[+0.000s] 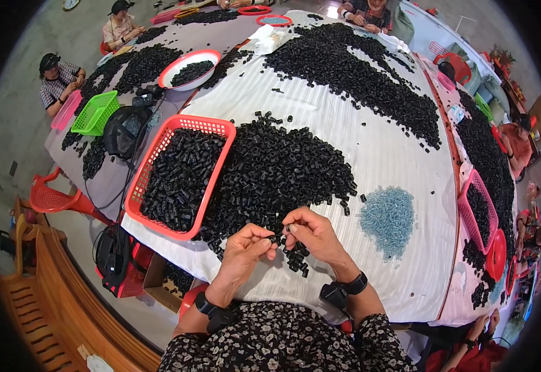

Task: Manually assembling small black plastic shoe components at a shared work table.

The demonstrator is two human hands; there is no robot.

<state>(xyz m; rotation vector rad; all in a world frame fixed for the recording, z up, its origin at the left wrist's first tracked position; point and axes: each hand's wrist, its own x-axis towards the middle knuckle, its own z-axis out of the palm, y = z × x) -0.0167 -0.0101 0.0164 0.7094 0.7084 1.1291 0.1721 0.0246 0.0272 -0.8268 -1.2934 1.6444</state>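
Close together at the near edge of a heap of small black cylindrical plastic pieces (283,167), my two hands are both closed in a pinch. My left hand (244,251) grips a small black piece (275,239) between thumb and fingers. Just beside it, my right hand (319,237) pinches something small, mostly hidden by the fingertips. A few loose black pieces (298,259) lie on the white cloth (370,291) below my hands. To the right is a patch of small, clear pale-blue pieces (388,222).
A red plastic basket (228,127) full of black pieces stands at my left. Farther off are a larger black heap (357,68), a white basin with a red rim (211,77), a green basket (97,111) and a pink basket (478,211). Several people sit around the tables.
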